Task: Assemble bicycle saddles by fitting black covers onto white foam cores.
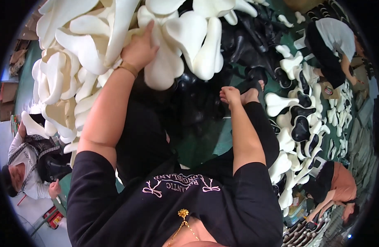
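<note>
My left hand (139, 51) reaches into a high heap of white bicycle saddle pads (84, 51). Its index finger and thumb lie on the edge of one white saddle pad (164, 68), gripping it; the other fingers are mostly hidden. The pad's wide end hangs toward me over dark, glossy saddle shells (193, 96). My right hand (231, 95) is held in the air above my right knee, near my bare foot in a dark sandal. Its fingers are curled in, and whatever they may hold is hidden.
Black saddle parts (251, 45) are piled beyond my right hand. White and black saddles (302, 111) cover the green floor at the right, where two people bend over. Another person sits at the left with a white pad (33, 124). A cardboard box (330, 90) stands far right.
</note>
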Tool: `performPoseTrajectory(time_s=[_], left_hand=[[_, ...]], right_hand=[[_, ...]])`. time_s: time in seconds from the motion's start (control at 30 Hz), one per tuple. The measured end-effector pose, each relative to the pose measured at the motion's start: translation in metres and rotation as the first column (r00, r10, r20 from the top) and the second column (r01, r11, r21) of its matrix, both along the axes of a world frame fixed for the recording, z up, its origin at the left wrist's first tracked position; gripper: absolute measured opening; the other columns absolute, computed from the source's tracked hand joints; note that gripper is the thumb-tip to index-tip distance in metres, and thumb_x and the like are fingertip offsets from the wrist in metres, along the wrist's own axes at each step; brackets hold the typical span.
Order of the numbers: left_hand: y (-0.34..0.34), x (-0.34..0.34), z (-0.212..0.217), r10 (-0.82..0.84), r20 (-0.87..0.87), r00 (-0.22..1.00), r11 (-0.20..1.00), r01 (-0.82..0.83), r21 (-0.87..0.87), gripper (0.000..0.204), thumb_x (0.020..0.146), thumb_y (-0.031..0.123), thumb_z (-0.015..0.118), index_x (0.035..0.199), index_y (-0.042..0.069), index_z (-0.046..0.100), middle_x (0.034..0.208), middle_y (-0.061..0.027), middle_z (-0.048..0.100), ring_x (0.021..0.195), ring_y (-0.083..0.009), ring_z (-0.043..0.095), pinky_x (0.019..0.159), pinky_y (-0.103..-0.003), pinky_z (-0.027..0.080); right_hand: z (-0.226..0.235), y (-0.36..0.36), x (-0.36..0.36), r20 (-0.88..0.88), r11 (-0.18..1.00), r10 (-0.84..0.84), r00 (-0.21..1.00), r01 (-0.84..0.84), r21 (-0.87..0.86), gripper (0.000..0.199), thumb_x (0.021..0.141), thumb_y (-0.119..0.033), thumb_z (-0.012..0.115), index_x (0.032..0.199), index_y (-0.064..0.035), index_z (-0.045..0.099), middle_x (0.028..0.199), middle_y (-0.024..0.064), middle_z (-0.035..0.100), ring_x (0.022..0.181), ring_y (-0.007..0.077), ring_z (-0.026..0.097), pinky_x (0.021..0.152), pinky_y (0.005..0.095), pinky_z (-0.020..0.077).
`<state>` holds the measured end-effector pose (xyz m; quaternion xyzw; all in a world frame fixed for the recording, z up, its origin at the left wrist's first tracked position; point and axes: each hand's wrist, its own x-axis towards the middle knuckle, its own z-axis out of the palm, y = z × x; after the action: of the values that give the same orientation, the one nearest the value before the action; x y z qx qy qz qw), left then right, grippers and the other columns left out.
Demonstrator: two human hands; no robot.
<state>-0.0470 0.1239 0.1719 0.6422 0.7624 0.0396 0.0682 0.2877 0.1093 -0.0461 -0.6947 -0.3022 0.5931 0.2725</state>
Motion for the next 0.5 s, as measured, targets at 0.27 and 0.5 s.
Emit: performPoseTrajectory(time_s=[0.27, 0.5], left_hand=[[0.026, -0.011, -0.038, -0.087, 0.425, 0.901, 0.928, -0.082, 0.363, 0.098, 0.074, 0.034, 0.075, 0.143, 0.000, 0.014, 0.121, -0.0243, 0.054, 0.106, -0.0333, 0.060, 0.085, -0.039, 0.050], [-0.005, -0.007, -0.019, 0.052, 0.896, 0.442, 0.953, -0.290, 0.088, 0.074, 0.074, 0.018, 0.071, 0.133, 0.000, 0.031, 0.116, -0.0152, 0.053, 0.103, -0.0249, 0.054, 0.090, -0.034, 0.045]], right_hand=[[-0.086, -0.055, -0.086, 0.534, 0.759, 0.579, 0.616, -0.646, -0.078, 0.057, 0.074, -0.011, 0.064, 0.130, -0.0121, 0.052, 0.124, 0.0174, 0.055, 0.111, 0.0365, 0.054, 0.096, 0.0427, 0.0458], [-0.069, -0.114, -0.065, 0.467, 0.614, 0.746, 0.475, -0.761, -0.207, 0.080, 0.056, -0.029, 0.086, 0.125, -0.0112, 0.051, 0.125, 0.0167, 0.055, 0.116, 0.0343, 0.052, 0.096, 0.0407, 0.0448]])
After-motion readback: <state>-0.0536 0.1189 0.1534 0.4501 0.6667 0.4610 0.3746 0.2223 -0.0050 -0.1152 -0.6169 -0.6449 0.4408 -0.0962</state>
